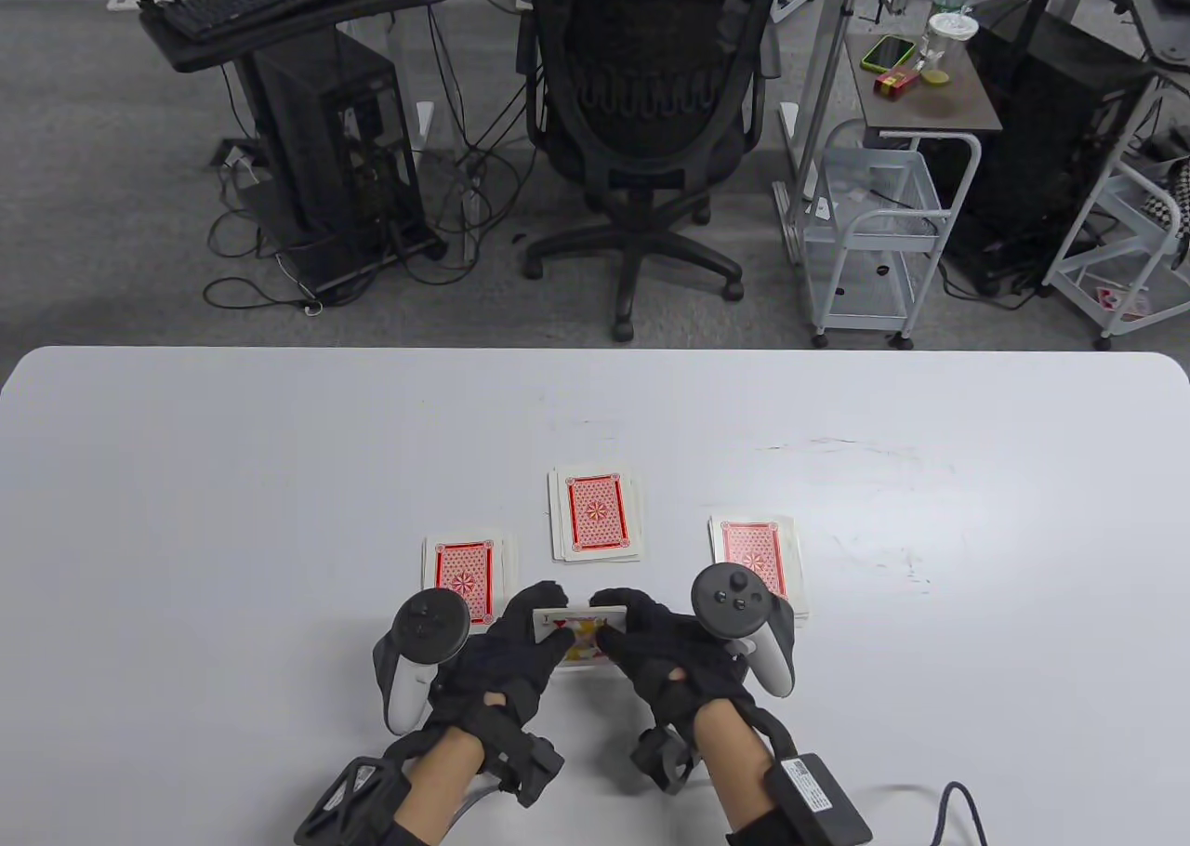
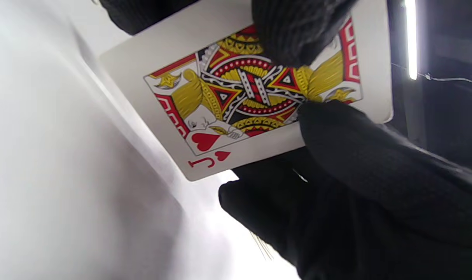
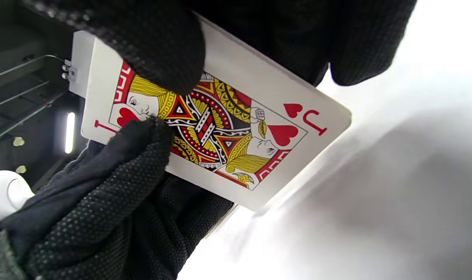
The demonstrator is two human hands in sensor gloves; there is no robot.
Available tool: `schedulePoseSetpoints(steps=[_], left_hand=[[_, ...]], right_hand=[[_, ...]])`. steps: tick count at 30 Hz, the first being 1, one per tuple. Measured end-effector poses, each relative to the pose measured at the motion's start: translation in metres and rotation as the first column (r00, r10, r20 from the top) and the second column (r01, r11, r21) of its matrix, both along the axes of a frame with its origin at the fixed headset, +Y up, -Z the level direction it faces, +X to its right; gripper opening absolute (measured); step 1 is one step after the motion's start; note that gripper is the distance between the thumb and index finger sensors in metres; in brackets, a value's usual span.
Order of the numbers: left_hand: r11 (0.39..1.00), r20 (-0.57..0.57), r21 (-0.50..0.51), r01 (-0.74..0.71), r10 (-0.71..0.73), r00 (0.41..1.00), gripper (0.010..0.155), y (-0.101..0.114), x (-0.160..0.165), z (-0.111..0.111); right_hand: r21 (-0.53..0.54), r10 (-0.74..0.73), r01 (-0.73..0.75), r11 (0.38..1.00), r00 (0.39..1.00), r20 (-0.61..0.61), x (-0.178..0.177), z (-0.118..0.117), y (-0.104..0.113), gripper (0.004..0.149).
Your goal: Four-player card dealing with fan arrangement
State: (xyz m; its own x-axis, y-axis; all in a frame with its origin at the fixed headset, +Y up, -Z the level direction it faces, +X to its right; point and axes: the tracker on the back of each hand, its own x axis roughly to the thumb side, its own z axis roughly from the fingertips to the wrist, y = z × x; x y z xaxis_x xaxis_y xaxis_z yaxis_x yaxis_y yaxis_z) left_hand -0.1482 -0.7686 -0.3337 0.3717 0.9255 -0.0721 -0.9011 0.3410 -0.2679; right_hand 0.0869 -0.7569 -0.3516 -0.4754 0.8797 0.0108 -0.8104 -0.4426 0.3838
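Black knit gloves cover both hands in the table view, where the left hand [image 1: 507, 655] and the right hand [image 1: 655, 646] meet over the near edge of the white bench [image 1: 232, 474] and hold a small packet of cards between them, the jack of hearts [image 1: 584, 637] face up on top. Just beyond the fingertips lie three face-down piles with red backs: the left pile [image 1: 463, 575] beside the left fingers, the middle pile [image 1: 595, 514] straight ahead of both hands, the right pile [image 1: 758, 556] partly hidden behind the tracker on the right hand. In the left wrist view the jack of hearts [image 2: 255, 93] is tilted above the bench [image 2: 65, 175]; a gloved thumb [image 2: 352, 136] presses on its lower right face, dark fingers [image 2: 259, 202] curl beneath its edge, and another gloved fingertip [image 2: 294, 31] presses its top. Which hand that fingertip belongs to I cannot tell. In the right wrist view the same jack of hearts [image 3: 216, 128] is pinched from both ends: one thumb [image 3: 162, 50] lies on its upper left face, another thumb [image 3: 142, 140] on its lower left corner, and fingers [image 3: 356, 42] curl behind its far edge.
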Motion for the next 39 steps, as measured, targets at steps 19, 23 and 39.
schedulePoseSetpoints(steps=[19,23,39], left_hand=[[0.823,0.091,-0.207,-0.528,0.554,0.828,0.09,-0.018,-0.017,-0.011],[0.773,0.18,-0.236,-0.589,0.63,0.755,0.079,-0.017,-0.003,-0.009],[0.852,0.275,-0.099,-0.514,0.52,0.809,0.057,0.008,0.002,0.0]], right_hand=[[0.004,-0.47,0.47,0.883,0.883,-0.013,0.002,-0.004,0.021,0.044],[-0.103,-0.523,0.517,0.85,0.852,-0.034,-0.008,-0.002,0.014,0.045],[0.446,-0.039,-0.026,0.895,0.99,0.137,-0.012,-0.002,0.11,0.043]])
